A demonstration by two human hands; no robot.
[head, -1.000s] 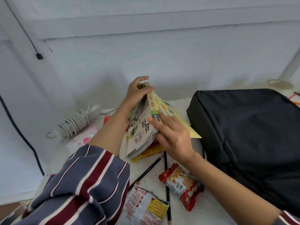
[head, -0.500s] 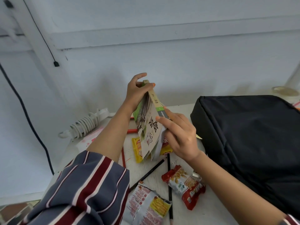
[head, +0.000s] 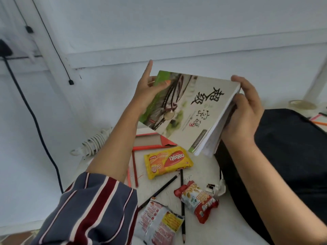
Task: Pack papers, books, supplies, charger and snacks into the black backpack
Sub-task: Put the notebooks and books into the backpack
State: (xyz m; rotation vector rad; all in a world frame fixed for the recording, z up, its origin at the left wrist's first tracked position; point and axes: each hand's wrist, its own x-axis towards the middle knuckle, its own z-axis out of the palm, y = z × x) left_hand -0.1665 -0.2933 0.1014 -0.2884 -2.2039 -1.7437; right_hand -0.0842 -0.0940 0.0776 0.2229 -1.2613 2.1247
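Note:
I hold a book [head: 191, 110] with a pale cover and black brush characters up in the air above the table, cover facing me. My left hand [head: 148, 91] grips its far left corner, thumb on the cover and forefinger pointing up. My right hand [head: 242, 110] grips the right edge, fingers curled round the pages. The black backpack [head: 286, 156] lies at the right, partly behind my right arm. Below the book lie a yellow wafer pack [head: 168, 161], a red and white snack bag [head: 196, 200] and a crumpled snack packet [head: 159, 223].
Black pencils [head: 182, 200] and red pencils [head: 134, 167] lie scattered on the white table [head: 208, 174]. A red-edged book or folder [head: 150, 140] sits under the lifted book. A coiled white charger cable [head: 95, 142] lies at the back left, a white plug [head: 215, 189] beside the backpack.
The book has been lifted off the table and turned from upright on edge to cover facing me. The yellow wafer pack beneath it is now uncovered.

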